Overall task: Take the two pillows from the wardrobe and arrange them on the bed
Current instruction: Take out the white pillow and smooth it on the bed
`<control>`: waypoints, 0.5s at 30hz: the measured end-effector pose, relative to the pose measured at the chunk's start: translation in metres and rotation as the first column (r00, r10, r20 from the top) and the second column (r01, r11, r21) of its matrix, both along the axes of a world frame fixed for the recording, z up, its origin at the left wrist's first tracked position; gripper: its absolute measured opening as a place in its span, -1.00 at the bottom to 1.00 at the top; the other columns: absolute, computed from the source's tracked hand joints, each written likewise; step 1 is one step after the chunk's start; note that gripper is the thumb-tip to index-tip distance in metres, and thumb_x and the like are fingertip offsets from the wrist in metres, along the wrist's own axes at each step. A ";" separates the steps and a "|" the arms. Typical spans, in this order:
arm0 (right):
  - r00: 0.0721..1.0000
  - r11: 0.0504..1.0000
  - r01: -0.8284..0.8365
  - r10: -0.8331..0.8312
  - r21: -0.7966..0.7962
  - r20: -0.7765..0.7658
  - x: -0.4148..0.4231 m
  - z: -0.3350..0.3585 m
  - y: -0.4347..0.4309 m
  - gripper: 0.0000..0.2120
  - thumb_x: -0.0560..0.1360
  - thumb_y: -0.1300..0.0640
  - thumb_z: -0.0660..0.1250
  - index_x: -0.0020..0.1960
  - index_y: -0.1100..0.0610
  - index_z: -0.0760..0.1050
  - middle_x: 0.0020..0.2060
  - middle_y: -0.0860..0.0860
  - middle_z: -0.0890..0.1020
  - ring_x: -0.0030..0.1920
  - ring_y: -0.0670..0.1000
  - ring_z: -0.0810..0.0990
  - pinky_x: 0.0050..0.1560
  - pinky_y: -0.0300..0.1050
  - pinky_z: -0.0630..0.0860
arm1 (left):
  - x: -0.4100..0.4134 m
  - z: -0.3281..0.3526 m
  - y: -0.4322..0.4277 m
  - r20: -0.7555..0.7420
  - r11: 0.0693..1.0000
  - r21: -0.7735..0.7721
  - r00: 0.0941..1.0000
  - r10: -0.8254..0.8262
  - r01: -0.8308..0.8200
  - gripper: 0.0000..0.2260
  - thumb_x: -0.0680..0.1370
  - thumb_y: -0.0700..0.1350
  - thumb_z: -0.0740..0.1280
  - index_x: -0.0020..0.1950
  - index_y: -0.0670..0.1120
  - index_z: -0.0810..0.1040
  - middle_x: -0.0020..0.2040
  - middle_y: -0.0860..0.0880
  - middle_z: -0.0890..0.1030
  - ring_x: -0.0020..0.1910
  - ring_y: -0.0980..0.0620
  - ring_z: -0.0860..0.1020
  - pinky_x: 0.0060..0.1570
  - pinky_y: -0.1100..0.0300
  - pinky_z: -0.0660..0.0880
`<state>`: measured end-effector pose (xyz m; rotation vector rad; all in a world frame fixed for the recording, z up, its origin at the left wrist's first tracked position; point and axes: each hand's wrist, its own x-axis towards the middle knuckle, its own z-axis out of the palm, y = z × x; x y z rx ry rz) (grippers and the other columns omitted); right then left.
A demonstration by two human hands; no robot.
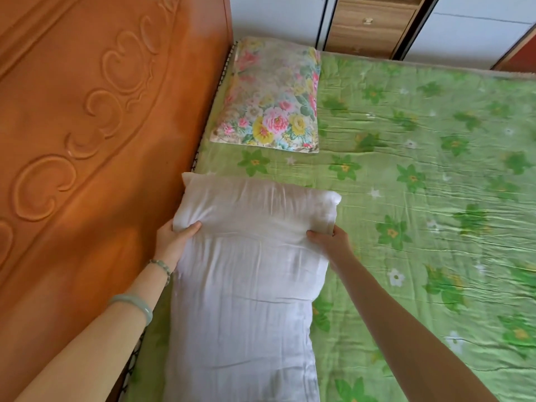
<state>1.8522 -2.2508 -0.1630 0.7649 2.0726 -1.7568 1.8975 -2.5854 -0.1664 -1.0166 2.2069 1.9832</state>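
A long white pillow (246, 285) lies lengthwise on the bed (420, 198), close to the headboard. My left hand (174, 239) grips its left edge near the far end, thumb pressed on top. My right hand (327, 239) pinches the right edge at the same height. A floral pillow (269, 97) with pink and yellow flowers lies flat beyond it, at the far corner of the bed beside the headboard. A strip of green sheet separates the two pillows.
The carved orange wooden headboard (87, 140) rises along the left. A wardrobe with white doors (278, 18) and a wooden drawer section (374, 24) stands behind the bed. The green flowered sheet stretches to the right.
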 end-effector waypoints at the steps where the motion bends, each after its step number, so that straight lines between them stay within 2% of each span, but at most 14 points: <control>1: 1.000 1.000 0.004 -0.004 0.000 0.016 -0.013 -0.011 -0.002 -0.72 0.33 0.30 0.50 0.00 0.14 0.55 -0.19 -0.01 0.64 -0.16 0.01 0.62 -0.21 -0.16 0.54 | -0.014 -0.011 -0.001 0.015 1.000 0.000 1.000 -0.009 0.009 -0.65 0.43 -0.12 0.51 0.19 -0.08 0.59 -0.06 0.07 0.65 -0.08 0.16 0.61 -0.17 0.29 0.52; 4: 0.999 1.000 0.019 -0.019 0.010 0.035 -0.050 -0.043 -0.006 -0.69 0.34 0.31 0.49 0.03 0.12 0.52 -0.20 -0.04 0.62 -0.19 -0.03 0.60 -0.27 -0.22 0.51 | -0.052 -0.045 -0.003 0.050 0.999 -0.013 0.998 -0.039 0.039 -0.65 0.43 -0.14 0.52 0.19 -0.12 0.59 -0.03 0.00 0.66 -0.04 0.07 0.63 -0.07 0.19 0.54; 7: 0.998 0.999 0.023 -0.025 0.042 0.053 -0.084 -0.074 -0.008 -0.70 0.34 0.31 0.48 0.04 0.17 0.54 -0.19 0.01 0.63 -0.14 0.05 0.62 -0.16 -0.11 0.56 | -0.084 -0.074 -0.005 0.063 0.999 -0.031 0.998 -0.031 0.033 -0.71 0.43 -0.14 0.52 0.13 -0.10 0.62 -0.04 0.01 0.67 -0.02 0.00 0.64 0.04 0.09 0.55; 10: 0.999 0.999 0.020 -0.021 0.039 0.044 -0.110 -0.106 -0.013 -0.69 0.35 0.31 0.47 0.07 0.20 0.54 -0.18 0.02 0.64 -0.15 0.04 0.63 -0.16 -0.12 0.56 | -0.115 -0.105 -0.012 0.089 0.999 -0.026 0.996 -0.031 0.034 -0.82 0.43 -0.09 0.52 -0.01 -0.01 0.62 -0.10 0.03 0.68 -0.02 -0.06 0.66 -0.06 0.13 0.56; 11: 0.999 0.999 0.008 -0.010 0.043 0.038 -0.116 -0.117 -0.014 -0.70 0.37 0.30 0.46 0.08 0.22 0.54 -0.18 0.02 0.64 -0.16 0.03 0.62 -0.19 -0.16 0.55 | -0.124 -0.115 -0.014 0.136 0.998 -0.024 0.989 -0.056 0.060 -0.77 0.42 -0.06 0.53 0.03 -0.02 0.61 -0.08 0.01 0.68 0.01 -0.08 0.65 -0.09 0.15 0.56; 13: 0.998 0.998 -0.035 0.032 0.053 0.056 -0.124 -0.136 -0.014 -0.71 0.40 0.30 0.44 0.10 0.28 0.53 -0.14 0.06 0.64 -0.17 0.02 0.61 -0.23 -0.19 0.57 | -0.141 -0.134 -0.019 0.300 0.990 -0.009 0.945 -0.129 0.138 -0.49 0.39 -0.01 0.55 0.26 -0.13 0.53 0.09 -0.10 0.65 0.08 -0.14 0.62 0.02 0.09 0.56; 15: 0.993 0.999 -0.035 0.039 -0.031 0.110 -0.131 -0.152 -0.011 -0.66 0.40 0.34 0.44 0.15 0.38 0.50 -0.05 0.18 0.63 -0.08 0.12 0.61 -0.01 0.00 0.62 | -0.154 -0.148 -0.030 0.450 0.977 0.080 0.868 -0.210 0.196 -0.22 0.33 0.03 0.58 0.44 -0.19 0.35 0.26 -0.18 0.56 0.14 -0.16 0.57 0.15 0.00 0.50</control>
